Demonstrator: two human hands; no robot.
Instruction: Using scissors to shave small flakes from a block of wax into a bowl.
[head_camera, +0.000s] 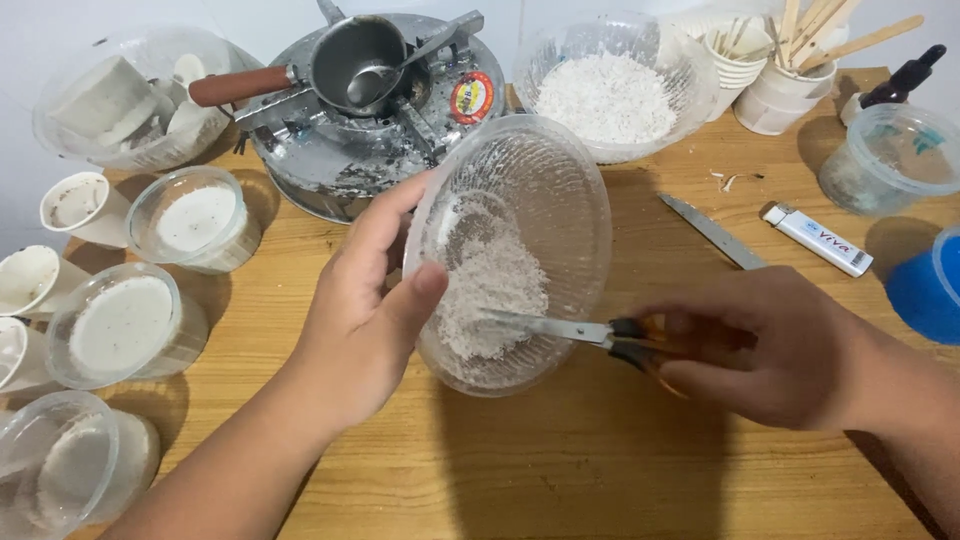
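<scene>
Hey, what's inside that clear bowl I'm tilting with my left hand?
The clear bowl holds white crumbly flakes heaped toward its lower side, with the scissors blades poking into them. The flakes cover the blade tips and the bowl's bottom beneath them.

The right hand (770, 350) hides the scissors' handles (640, 345); the blue container (925, 285) is cut off.

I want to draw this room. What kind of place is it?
Probably a home craft table for candle making: a small stove with a melting pot, a bowl of white flakes, and cups of set wax.
</scene>
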